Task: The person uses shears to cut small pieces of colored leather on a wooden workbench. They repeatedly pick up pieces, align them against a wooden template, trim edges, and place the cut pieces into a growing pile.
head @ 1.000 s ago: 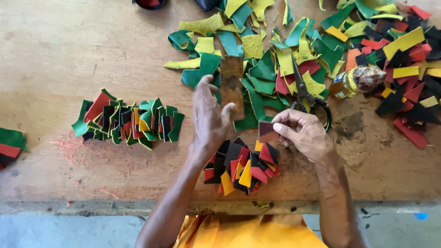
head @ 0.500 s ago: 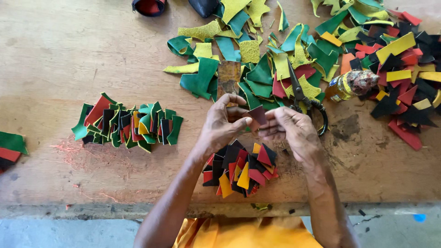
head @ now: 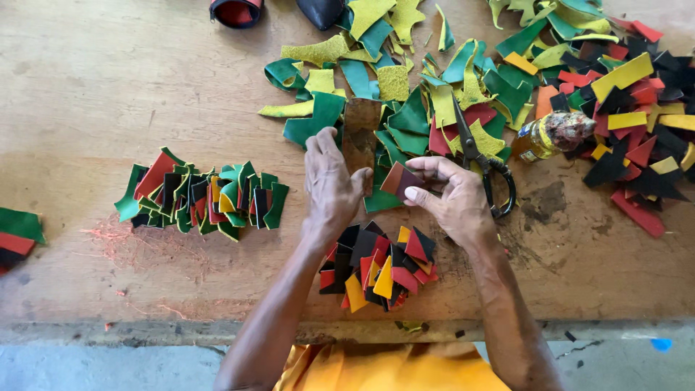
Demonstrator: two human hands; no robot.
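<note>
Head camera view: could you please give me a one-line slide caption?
Both hands, left hand and right hand, hold a small dark-red piece above a pile of coloured offcuts.

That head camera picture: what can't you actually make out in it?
- Small dark red piece: the fingertips of the left hand and right hand cover its edges in the head view, so its full shape is unclear.
- Scissors: the right hand hides part of the handles.
- Red and black object: cut off by the top edge.
- Bottle: its lower end is buried among scraps.
- Red and green stack: cut off by the left edge.
</note>
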